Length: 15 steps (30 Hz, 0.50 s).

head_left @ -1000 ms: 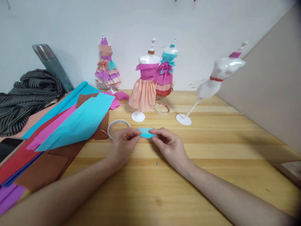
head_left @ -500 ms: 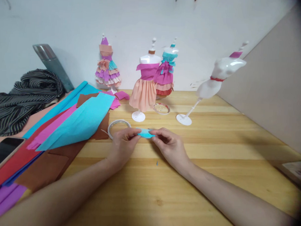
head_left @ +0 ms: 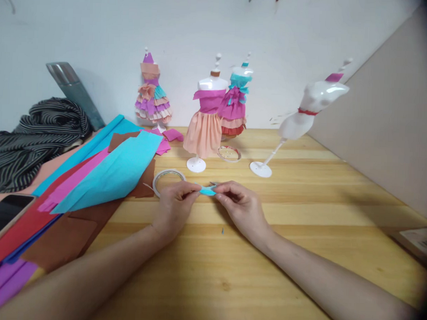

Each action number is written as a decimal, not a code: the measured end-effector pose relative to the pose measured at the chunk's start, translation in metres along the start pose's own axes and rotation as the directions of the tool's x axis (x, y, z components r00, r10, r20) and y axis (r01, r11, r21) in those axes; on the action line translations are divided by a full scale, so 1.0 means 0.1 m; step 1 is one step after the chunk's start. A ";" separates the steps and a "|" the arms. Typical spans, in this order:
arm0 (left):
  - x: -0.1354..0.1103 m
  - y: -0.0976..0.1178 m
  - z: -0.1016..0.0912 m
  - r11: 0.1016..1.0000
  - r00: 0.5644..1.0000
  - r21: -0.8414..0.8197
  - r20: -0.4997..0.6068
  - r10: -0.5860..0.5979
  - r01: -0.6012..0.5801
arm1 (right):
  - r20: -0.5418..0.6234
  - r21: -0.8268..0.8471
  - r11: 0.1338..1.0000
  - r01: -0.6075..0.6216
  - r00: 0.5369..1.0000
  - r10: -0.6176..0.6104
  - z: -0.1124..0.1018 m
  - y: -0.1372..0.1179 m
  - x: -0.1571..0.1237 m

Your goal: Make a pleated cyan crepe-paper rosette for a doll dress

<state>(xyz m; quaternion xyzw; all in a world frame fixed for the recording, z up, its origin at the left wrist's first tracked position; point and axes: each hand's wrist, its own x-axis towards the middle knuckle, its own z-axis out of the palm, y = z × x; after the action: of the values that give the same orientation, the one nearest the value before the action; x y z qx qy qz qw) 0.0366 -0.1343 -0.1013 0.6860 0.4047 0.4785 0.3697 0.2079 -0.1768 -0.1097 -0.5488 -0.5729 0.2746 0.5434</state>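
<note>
A small piece of turquoise crepe paper (head_left: 207,191) is stretched between my two hands above the table, its lower edge bowed downward. My left hand (head_left: 175,205) pinches its left end between thumb and fingers. The right end sits in the pinch of my right hand (head_left: 243,207). Just beyond my left fingers lies a roll of tape (head_left: 169,172) with a loose end at its left. Behind the paper, a small dark pointed tip shows, mostly hidden by my hands. Nearest in front stands a mini dress form (head_left: 205,117) in a magenta top and peach skirt.
Two more dressed forms stand behind, one layered (head_left: 152,95), one magenta and turquoise (head_left: 236,100). A bare white form (head_left: 302,107) leans at right. A pin wheel (head_left: 229,154) lies mid-table. Coloured paper sheets (head_left: 111,175), a phone (head_left: 6,216), striped cloth (head_left: 39,135) and a bottle (head_left: 74,92) fill the left.
The turquoise paper has gone from a flatter strip to a narrower, downward-curved shape between my fingers. Both hands stay in nearly the same place.
</note>
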 end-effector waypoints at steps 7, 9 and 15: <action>-0.03 -0.01 0.00 1.000 1.000 0.029 -0.001 -0.002 0.002 | -0.025 0.012 1.000 0.026 0.999 -0.025 0.00 -0.02 -0.01; -0.02 -0.04 0.01 0.999 0.999 0.009 -0.002 -0.034 0.034 | -0.026 0.018 0.999 0.038 0.999 -0.038 0.00 -0.03 0.00; 0.00 -0.06 0.02 0.996 1.000 -0.086 0.016 -0.018 0.019 | -0.029 0.045 0.997 0.070 0.997 -0.069 0.00 -0.04 0.00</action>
<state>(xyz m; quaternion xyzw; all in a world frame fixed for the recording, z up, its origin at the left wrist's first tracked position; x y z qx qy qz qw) 0.0376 -0.1319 -0.1070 0.6692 0.3873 0.4869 0.4062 0.2067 -0.1780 -0.1060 -0.5197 -0.5778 0.2611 0.5726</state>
